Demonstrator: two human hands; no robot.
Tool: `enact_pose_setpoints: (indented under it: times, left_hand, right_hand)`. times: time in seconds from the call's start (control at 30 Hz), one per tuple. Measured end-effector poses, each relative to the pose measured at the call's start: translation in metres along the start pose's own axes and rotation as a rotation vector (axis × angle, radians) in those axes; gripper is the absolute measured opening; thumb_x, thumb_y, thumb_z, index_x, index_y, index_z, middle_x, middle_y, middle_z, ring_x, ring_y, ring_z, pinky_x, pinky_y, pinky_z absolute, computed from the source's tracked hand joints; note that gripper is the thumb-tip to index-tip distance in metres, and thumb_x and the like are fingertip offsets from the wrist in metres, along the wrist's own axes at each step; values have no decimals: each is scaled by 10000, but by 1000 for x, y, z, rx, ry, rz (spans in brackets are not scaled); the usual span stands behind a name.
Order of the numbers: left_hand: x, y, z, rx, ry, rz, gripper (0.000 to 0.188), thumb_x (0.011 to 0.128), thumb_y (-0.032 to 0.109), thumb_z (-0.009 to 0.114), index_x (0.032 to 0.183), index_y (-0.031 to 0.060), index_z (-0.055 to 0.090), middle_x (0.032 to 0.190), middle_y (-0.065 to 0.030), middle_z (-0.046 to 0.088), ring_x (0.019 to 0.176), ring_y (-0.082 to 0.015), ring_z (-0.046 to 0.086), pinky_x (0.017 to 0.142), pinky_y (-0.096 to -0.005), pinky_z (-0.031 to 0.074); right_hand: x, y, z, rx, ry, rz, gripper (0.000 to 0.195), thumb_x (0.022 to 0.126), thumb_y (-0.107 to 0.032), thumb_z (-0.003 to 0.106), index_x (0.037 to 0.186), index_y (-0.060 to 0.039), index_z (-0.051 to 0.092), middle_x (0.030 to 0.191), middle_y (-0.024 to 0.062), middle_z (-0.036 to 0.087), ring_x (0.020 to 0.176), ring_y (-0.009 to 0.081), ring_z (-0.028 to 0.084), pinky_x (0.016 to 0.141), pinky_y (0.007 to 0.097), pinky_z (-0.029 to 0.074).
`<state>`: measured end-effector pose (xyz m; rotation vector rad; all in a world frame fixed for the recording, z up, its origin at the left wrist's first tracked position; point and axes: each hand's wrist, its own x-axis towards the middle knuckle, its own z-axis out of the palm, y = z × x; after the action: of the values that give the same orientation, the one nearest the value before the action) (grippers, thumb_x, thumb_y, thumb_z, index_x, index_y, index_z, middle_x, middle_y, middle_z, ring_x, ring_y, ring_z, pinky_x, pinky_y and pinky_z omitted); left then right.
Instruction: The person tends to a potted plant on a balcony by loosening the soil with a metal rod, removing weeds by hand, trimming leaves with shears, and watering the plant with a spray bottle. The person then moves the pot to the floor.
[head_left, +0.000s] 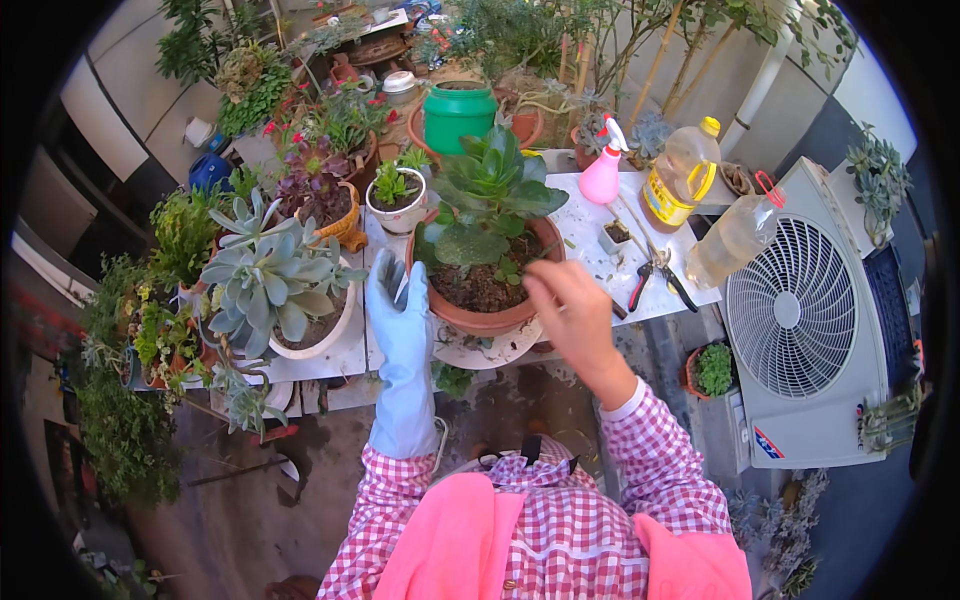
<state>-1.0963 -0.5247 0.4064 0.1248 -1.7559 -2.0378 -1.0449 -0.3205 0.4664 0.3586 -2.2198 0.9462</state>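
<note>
In front of me stands a round terracotta pot (480, 321) with dark soil and a broad-leaved green succulent (487, 199). My left hand (401, 315), in a light blue rubber glove, is upright at the pot's left side with thumb and fingers apart. Whether it touches the rim cannot be made out. My right hand (574, 311) is bare and bent over the pot's right rim, its fingertips close to small leaves low on the plant. Its fingers are drawn together, and anything pinched between them is hidden. Beneath the pot is a soiled pale round board (487, 354).
Right of the pot lie pruning shears (660, 281), a small square pot (615, 236), a pink spray bottle (600, 176) and two plastic bottles (675, 180). A pale succulent (266, 289) in a white pot stands at left. An air-conditioner unit (795, 315) borders the right.
</note>
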Motion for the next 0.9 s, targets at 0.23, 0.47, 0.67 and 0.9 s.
enact_pose_setpoints:
  times: [0.23,0.47,0.67,0.9]
  left_hand:
    - [-68,19,16,91,-76,-113,440,1018,140,536,1392,-75,448,1343,-142,546,1168,-173,537,1028,-297,396]
    - [-58,-3,34,-184,119,-108,474,995,115,547,1419,-58,423,1381,-142,521,1219,-197,530,1028,-312,431]
    - [-26,-4,27,-324,189,-217,300,950,107,562,1214,-32,600,1163,-109,665,1010,-200,643,925,-323,511]
    - [48,-62,-64,424,-300,57,375,979,221,563,1270,-16,574,1242,-120,626,1067,-191,612,949,-340,492]
  right_hand:
    - [30,137,16,280,-172,468,240,938,-173,621,1075,21,649,802,106,664,549,173,549,513,320,441]
    - [33,128,14,854,-480,795,230,957,-153,590,1110,18,576,743,63,635,488,85,512,411,228,354]
    - [-1,108,-4,1070,-524,837,221,970,-89,569,1084,15,411,787,125,620,567,167,621,416,268,452]
    - [-38,87,-25,1084,-781,686,313,970,-85,576,1238,-7,436,977,130,657,748,174,673,520,268,511]
